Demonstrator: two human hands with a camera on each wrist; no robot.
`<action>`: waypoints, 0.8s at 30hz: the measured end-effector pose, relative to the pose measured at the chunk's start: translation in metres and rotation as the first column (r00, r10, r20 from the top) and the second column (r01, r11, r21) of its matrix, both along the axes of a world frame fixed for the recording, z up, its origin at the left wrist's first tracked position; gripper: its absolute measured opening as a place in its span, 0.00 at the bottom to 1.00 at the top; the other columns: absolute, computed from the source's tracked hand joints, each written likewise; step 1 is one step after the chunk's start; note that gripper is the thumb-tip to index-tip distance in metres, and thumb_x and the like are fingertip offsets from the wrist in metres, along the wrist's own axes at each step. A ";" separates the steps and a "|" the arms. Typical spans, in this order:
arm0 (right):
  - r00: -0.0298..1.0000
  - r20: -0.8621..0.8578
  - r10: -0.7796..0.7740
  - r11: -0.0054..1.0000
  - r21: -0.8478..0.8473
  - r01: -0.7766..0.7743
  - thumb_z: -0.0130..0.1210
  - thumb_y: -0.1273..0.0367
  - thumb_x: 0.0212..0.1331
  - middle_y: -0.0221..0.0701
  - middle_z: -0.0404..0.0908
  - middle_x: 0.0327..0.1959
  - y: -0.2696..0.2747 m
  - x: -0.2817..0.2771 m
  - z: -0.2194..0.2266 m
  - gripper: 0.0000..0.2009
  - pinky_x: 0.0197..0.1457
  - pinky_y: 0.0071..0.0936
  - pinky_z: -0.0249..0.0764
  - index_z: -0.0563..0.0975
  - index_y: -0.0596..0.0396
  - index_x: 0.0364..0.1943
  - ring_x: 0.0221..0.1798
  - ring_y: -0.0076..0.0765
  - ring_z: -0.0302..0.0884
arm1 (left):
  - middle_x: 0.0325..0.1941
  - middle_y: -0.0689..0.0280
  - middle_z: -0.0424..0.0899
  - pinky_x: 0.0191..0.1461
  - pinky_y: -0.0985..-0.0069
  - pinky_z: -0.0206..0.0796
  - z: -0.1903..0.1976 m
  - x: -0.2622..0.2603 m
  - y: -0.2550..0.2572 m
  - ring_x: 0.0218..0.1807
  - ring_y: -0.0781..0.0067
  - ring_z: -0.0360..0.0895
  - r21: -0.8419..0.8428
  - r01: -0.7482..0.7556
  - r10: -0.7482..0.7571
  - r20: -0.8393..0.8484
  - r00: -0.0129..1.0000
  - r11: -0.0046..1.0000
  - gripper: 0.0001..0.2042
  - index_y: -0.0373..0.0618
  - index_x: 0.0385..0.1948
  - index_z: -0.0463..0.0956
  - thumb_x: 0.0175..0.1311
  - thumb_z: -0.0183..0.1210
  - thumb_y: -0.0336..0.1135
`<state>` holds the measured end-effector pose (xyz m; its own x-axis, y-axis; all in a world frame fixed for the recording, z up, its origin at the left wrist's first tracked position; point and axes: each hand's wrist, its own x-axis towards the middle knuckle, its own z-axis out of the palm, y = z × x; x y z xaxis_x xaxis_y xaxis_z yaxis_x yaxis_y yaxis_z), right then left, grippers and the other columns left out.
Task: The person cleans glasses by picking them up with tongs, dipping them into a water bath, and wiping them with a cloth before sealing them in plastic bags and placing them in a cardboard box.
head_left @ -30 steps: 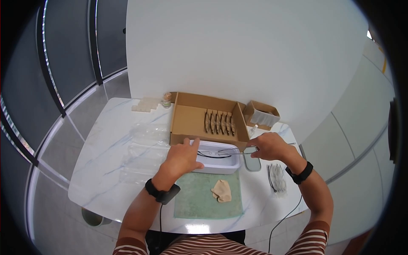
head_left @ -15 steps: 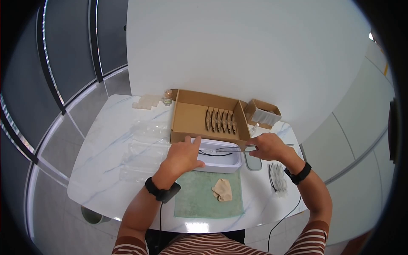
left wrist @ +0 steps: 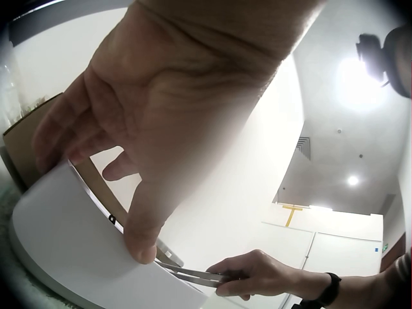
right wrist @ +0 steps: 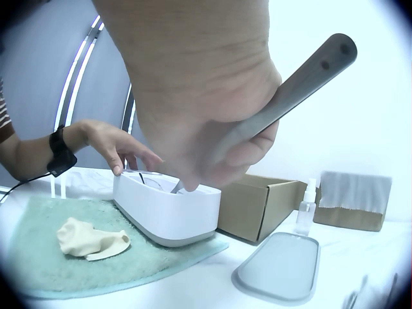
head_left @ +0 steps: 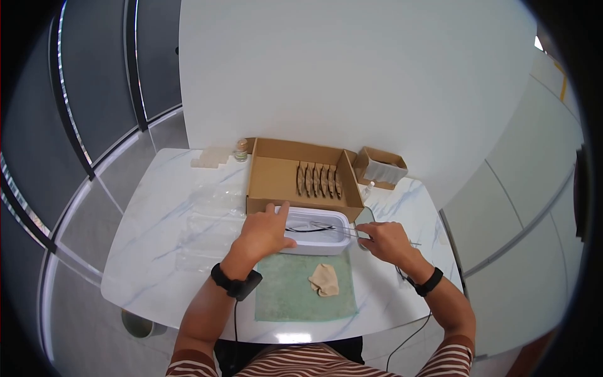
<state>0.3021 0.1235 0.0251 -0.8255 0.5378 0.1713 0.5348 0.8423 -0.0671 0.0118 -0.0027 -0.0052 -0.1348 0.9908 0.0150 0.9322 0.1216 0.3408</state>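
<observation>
A white oblong tub (head_left: 314,248) stands at the back edge of a green mat (head_left: 282,295), with a thin dark curved piece (head_left: 306,230) inside. My left hand (head_left: 262,232) rests on the tub's left end, fingers over the far rim and thumb at the near side; the left wrist view shows the thumb (left wrist: 143,241) on the rim. Metal tweezers (head_left: 345,231) are gripped in my right hand (head_left: 386,242), their tips down in the tub by the curved piece. Whether the tips hold it I cannot tell.
Behind the tub lies a cardboard box (head_left: 270,179) with several dark curved pieces. A beige cloth (head_left: 325,280) lies on the mat. To the right are a grey lid (right wrist: 280,264), a spray bottle (right wrist: 306,209) and a small carton (right wrist: 351,219); clear plastic (head_left: 210,229) lies left.
My right hand has moved toward me and slightly left, turning the tweezers so that they slope down to the right. My left hand has stayed on the tub. The head view has shifted slightly.
</observation>
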 end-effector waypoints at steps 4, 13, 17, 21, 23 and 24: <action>0.991 -0.119 -0.068 0.996 -0.073 0.059 0.66 0.64 0.58 0.37 0.87 0.33 -0.011 0.013 -0.008 0.13 0.37 0.40 0.78 0.85 0.49 0.47 0.33 0.47 0.84 | 0.61 0.48 0.76 0.57 0.57 0.74 0.001 -0.001 0.000 0.56 0.45 0.81 -0.014 -0.018 0.018 0.016 1.000 1.000 0.51 0.39 0.73 0.57 0.49 0.75 0.54; 0.929 -0.334 -0.157 0.964 -0.257 0.070 0.68 0.65 0.58 0.39 0.84 0.25 -0.014 0.028 -0.007 0.15 0.33 0.31 0.75 0.85 0.54 0.48 0.25 0.37 0.79 | 0.58 0.46 0.78 0.55 0.58 0.77 -0.004 -0.004 0.002 0.54 0.43 0.82 0.025 -0.016 0.016 0.002 1.000 1.000 0.51 0.34 0.71 0.57 0.48 0.76 0.53; 0.950 -0.259 -0.173 0.961 -0.256 0.106 0.68 0.66 0.58 0.39 0.83 0.25 -0.015 0.032 -0.012 0.15 0.33 0.30 0.75 0.85 0.55 0.48 0.24 0.36 0.78 | 0.58 0.46 0.77 0.55 0.58 0.77 -0.004 -0.003 0.003 0.55 0.43 0.82 0.017 -0.022 0.022 0.000 1.000 1.000 0.51 0.34 0.71 0.57 0.48 0.76 0.53; 0.899 -0.364 -0.243 0.924 -0.370 0.099 0.69 0.67 0.59 0.34 0.82 0.23 -0.016 0.030 -0.009 0.15 0.32 0.26 0.73 0.85 0.55 0.49 0.23 0.28 0.75 | 0.58 0.46 0.78 0.55 0.58 0.76 -0.005 -0.004 0.003 0.54 0.43 0.82 0.026 -0.009 0.009 0.007 1.000 1.000 0.52 0.34 0.71 0.57 0.48 0.76 0.53; 0.855 -0.411 -0.316 0.883 -0.458 0.106 0.69 0.67 0.59 0.32 0.81 0.23 -0.017 0.030 -0.008 0.16 0.32 0.26 0.72 0.84 0.56 0.50 0.23 0.25 0.73 | 0.58 0.46 0.78 0.55 0.58 0.76 -0.004 -0.004 0.003 0.54 0.44 0.82 0.022 -0.004 0.004 0.008 1.000 1.000 0.52 0.34 0.71 0.57 0.48 0.76 0.53; 0.868 -0.404 -0.288 0.900 -0.424 0.101 0.69 0.68 0.59 0.30 0.81 0.22 -0.017 0.030 -0.009 0.16 0.31 0.25 0.71 0.84 0.58 0.50 0.24 0.23 0.72 | 0.58 0.46 0.78 0.55 0.58 0.76 -0.004 -0.004 0.002 0.54 0.44 0.82 0.023 -0.004 0.004 0.002 1.000 1.000 0.51 0.34 0.71 0.57 0.48 0.76 0.53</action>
<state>0.3317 0.1061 0.0162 -0.5795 0.7777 0.2438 0.5169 0.5820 -0.6277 0.0079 -0.0003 -0.0093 -0.1389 0.9896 0.0379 0.9310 0.1175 0.3456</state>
